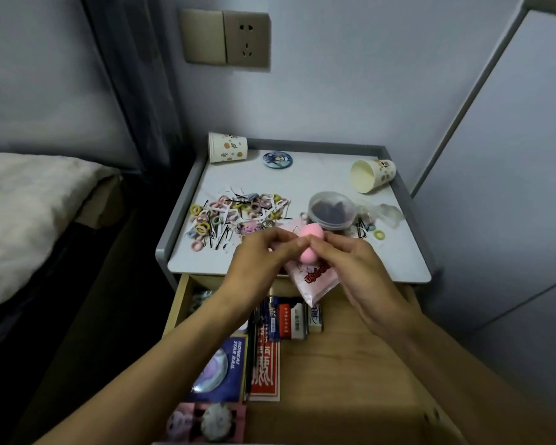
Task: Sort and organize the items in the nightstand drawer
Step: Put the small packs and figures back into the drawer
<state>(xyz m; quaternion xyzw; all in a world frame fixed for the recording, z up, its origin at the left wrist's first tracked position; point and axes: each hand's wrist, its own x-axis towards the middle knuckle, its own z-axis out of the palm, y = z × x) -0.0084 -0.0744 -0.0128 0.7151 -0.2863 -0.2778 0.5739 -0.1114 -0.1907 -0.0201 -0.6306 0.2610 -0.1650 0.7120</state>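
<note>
The white surface point(318, 175) of the nightstand has a raised grey rim point(179, 216) on three sides. At its back left corner a dotted paper cup point(227, 147) lies on its side, a round blue picture badge point(277, 159) just beside it. A second paper cup point(371, 175) lies tipped at the back right. A heap of pastel hair ties and black hairpins point(235, 216) covers the left. Right of middle stands a clear round plastic tub point(331, 210), with a crumpled clear plastic bag point(387, 211) and a lone yellow hair tie point(378, 234) near it.
</note>
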